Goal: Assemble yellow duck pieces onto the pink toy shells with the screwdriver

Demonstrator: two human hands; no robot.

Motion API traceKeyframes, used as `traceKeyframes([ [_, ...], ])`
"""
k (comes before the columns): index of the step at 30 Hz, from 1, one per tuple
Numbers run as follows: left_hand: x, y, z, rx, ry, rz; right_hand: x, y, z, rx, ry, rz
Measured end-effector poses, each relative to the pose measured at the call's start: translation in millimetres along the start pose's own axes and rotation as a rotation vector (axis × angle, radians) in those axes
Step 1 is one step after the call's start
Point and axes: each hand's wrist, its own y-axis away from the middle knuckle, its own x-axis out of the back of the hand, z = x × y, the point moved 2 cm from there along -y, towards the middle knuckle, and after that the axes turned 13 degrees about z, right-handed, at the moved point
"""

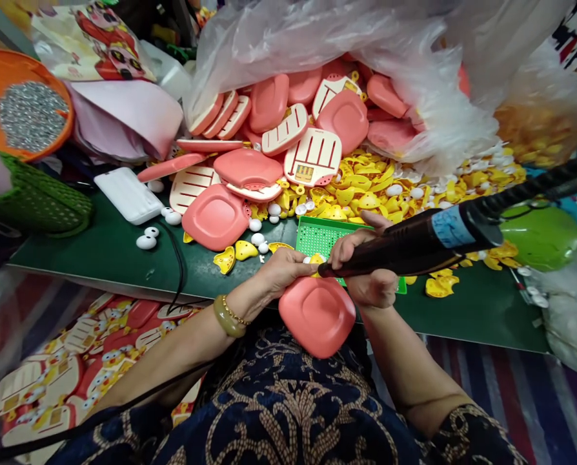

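Pink shell [316,318]: square plastic piece with rounded corners, dished face up, held over the lap just past the near edge of the green mat [463,310].
Head view, left hand [283,271]: closed on the shell's upper rim, fingers curled over it; the hold appears firm.
Head view, right hand [363,274]: closed around a black tool [404,242] bound with blue tape; the lower hand sits just beside the shell, and no hold on it can be made out.
Tool tip: at the shell's upper rim, close to the left fingers and a small yellow piece [316,259].
Nearby: green tray [320,236] just behind the hands; loose yellow pieces [366,200] and pink shells [269,102] heaped on the mat.
Risk, fingers: the tip works close to the left hand; a slip could strike them. Whether the tool is hot cannot be told.
Risk, drop: the shell hangs beyond the mat; a loosened left hand would send it to the lap or floor.
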Motion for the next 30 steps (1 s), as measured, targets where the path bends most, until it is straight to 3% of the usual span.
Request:
traceKeyframes([
  [2, -0.5, 1, 1, -0.005, -0.030, -0.002, 3, 0, -7, 0.048, -0.001, 0.008],
  [6, -0.6, -2, 1, -0.004, -0.068, 0.002, 22, -1, -16, 0.187, -0.004, 0.144],
  [13, -2.0, -2, -2, 0.006, -0.075, 0.034, 57, 0, 16, 0.089, 0.082, 0.183],
  [26, -0.9, -1, -2, 0.051, -0.032, 0.009, 61, 3, 29, 0.070, 0.114, 0.152],
  [30, -1.0, 0, -1, 0.048, -0.031, -0.004, 60, -1, 21, 0.083, 0.072, 0.171],
])
